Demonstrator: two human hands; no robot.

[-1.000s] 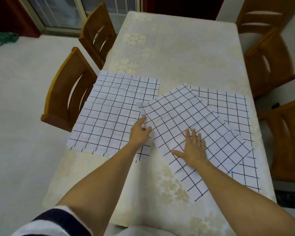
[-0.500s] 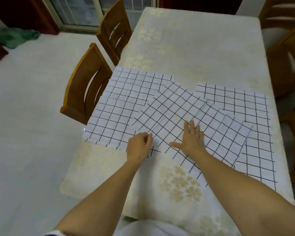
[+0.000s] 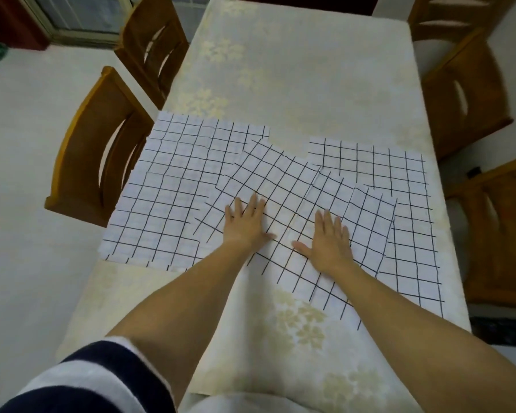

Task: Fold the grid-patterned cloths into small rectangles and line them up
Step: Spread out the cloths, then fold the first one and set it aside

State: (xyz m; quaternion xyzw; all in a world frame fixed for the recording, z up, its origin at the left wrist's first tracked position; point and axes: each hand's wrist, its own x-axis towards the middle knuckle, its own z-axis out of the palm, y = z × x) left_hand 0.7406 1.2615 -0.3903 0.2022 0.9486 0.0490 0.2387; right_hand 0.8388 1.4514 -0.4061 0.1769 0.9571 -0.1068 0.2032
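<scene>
A single wide-angle camera on the head is looking forward and steeply down along the bench (image 3: 310, 70), hanging close over its near end. The left hand (image 3: 246, 225) and right hand (image 3: 329, 242) are lying mid-frame; chairs (image 3: 75, 129) are flanking both sides at the frame's edges.

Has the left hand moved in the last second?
Yes. The left hand has gone right, from the near corner of the left cloth onto the middle cloth, now flat.

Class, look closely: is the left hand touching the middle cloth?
Touching. The head view shows the left hand lying flat, fingers straight, on the middle cloth.
</scene>
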